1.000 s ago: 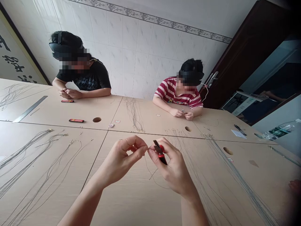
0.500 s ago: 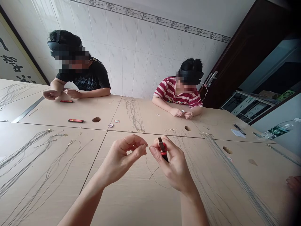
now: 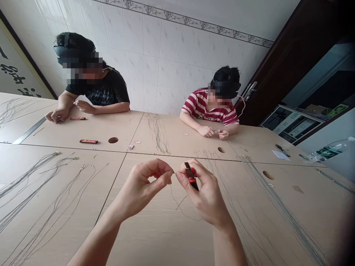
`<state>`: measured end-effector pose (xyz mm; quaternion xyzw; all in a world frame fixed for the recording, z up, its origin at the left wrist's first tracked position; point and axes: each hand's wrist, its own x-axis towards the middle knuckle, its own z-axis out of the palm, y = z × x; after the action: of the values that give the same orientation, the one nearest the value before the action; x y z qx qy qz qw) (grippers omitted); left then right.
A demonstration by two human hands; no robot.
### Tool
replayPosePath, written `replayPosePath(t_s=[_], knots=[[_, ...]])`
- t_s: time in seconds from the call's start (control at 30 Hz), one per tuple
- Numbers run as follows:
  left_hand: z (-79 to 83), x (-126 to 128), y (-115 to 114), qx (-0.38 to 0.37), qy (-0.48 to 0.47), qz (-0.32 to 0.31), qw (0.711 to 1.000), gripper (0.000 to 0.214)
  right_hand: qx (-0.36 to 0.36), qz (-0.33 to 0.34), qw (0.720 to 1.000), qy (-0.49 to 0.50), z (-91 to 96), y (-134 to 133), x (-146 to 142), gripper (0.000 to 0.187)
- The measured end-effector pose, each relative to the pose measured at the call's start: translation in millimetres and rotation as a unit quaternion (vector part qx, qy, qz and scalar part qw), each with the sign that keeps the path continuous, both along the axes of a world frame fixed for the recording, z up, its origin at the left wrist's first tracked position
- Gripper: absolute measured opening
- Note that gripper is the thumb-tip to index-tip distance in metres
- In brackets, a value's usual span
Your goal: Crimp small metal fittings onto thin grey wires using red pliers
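Observation:
My left hand (image 3: 144, 186) pinches the end of a thin chain (image 3: 181, 207) between thumb and forefinger, just above the wooden table (image 3: 155, 236). The chain hangs in a loop down to the tabletop. My right hand (image 3: 203, 192) grips small red-handled pliers (image 3: 190, 176), jaws pointing up, and its fingertip meets the chain end at the left hand's pinch. Both hands are closed and almost touch.
Several long chains (image 3: 41, 184) lie spread at left, more chains (image 3: 280, 210) at right, and a bundle (image 3: 158, 135) at centre. Two people sit across the table working with their hands. A red-black tool (image 3: 88, 141), a metal ruler (image 3: 29, 131), cable holes and a water bottle (image 3: 330, 151) are about.
My hands stay nearly still; the pliers have tilted slightly more upright. The person at far left has reached one hand out to the left along the table.

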<state>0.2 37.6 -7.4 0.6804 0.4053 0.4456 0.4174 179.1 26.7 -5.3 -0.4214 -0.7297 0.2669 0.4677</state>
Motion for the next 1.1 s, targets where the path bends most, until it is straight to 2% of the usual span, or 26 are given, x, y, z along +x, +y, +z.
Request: replayPosePath(t_s=[0.77, 1.1], knots=[[2.0, 0.6, -0.5, -0.007, 0.005, -0.015, 1.000, 0.013, -0.007, 0.033, 0.999, 0.011, -1.0, -1.2, 2.8, 0.016], [1.0, 2.4, 0.3, 0.002, 0.003, -0.008, 1.000, 0.012, -0.048, 0.042, 0.997, 0.046, -1.5, 2.1, 1.7, 0.020]])
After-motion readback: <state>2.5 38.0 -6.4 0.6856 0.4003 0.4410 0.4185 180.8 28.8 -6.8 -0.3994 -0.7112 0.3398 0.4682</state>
